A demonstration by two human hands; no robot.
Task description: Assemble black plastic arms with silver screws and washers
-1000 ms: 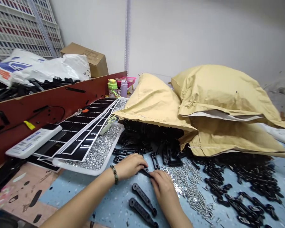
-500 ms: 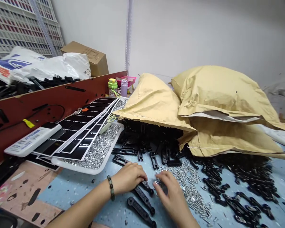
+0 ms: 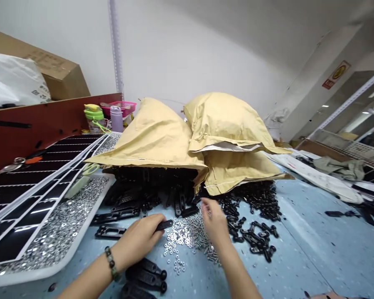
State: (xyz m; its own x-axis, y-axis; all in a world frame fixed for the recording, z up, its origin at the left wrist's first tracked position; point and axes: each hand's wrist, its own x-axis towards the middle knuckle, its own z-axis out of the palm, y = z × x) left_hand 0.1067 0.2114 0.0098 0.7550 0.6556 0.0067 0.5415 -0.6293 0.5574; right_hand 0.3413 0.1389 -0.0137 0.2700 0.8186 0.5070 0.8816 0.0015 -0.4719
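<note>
Between your hands, loose silver screws [image 3: 195, 232] and small washers [image 3: 176, 249] lie spread over the blue speckled surface [image 3: 302, 253]. Your left hand [image 3: 137, 238], with a beaded bracelet [image 3: 111, 263] at the wrist, is clenched on a black plastic bar [image 3: 164, 224], whose end pokes out past your fingers. Your right hand [image 3: 215, 220] sits just above the screws with its fingers pinched together; whether they grip anything can't be seen. Left of your left hand lie black slotted brackets [image 3: 115, 216] and a white tray [image 3: 77, 245] of silver hardware. Beyond your hands, black parts [image 3: 149, 178] spill from tan sacks [image 3: 149, 141]. Far to your right, a yellow-and-red wall sign [image 3: 336, 74] is too small to read.
</note>
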